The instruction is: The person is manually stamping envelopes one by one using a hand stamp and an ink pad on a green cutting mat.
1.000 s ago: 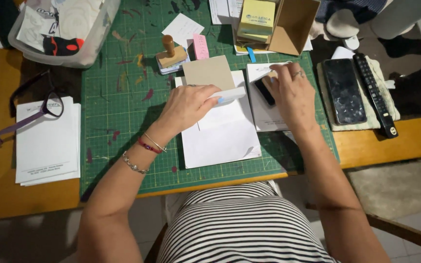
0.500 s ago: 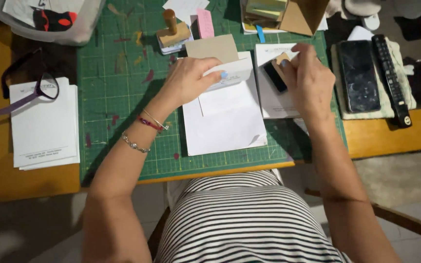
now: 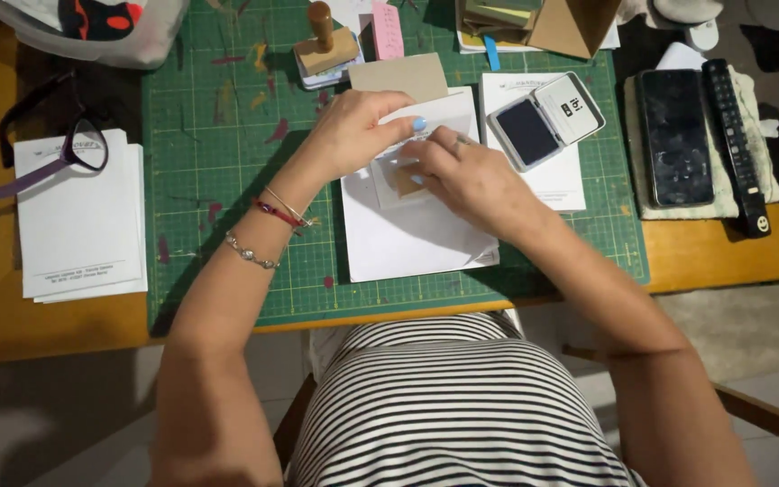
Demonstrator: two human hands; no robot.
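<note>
We've got both hands meeting mid-mat on the green cutting mat [image 3: 227, 180]. Left hand [image 3: 353, 135] pinches the small white envelope [image 3: 426, 122] by its top edge; right hand [image 3: 471, 180] pinches a tan card [image 3: 403, 180] just below. Open ink pad [image 3: 543, 122] lies toward the tabletop's right edge, nearer the right hand.

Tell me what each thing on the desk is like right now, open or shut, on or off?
Ink pad: lid open, dark pad showing.
Phone: screen dark, lying flat.
Glasses: unfolded, resting on a paper stack.
Wooden-handled stamp: upright, untouched.
Small stamp block: pressed on the white paper under both hands.
Left hand: gripping.
Right hand: gripping.
</note>
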